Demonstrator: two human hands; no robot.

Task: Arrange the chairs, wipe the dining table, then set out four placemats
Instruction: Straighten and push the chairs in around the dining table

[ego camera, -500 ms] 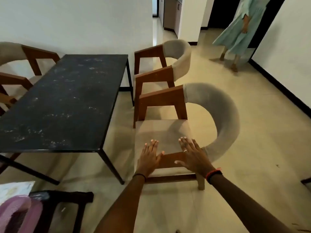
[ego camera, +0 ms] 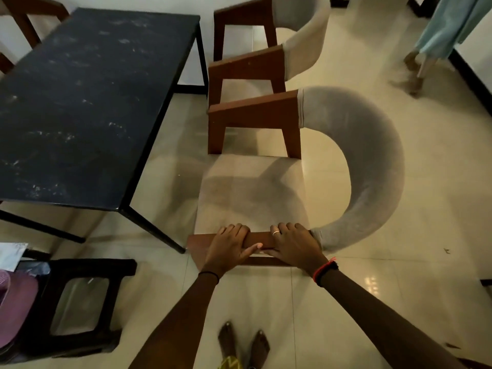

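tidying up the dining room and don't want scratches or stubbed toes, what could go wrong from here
1. The left hand and right hand both grip one armrest of the near chair, so a hard pull may twist or tip it.
2. The second chair stands close beyond it, so the wooden frames could knock.
3. The bare feet are just behind the chair, so dragging it back could catch toes.

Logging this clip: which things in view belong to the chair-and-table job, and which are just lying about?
Job in hand:
near chair, gripped by left hand and right hand
second chair beyond it
third chair across the table
dining table

Just lying about:
black stool
pink item at the lower left edge
white sheet
another person, top right
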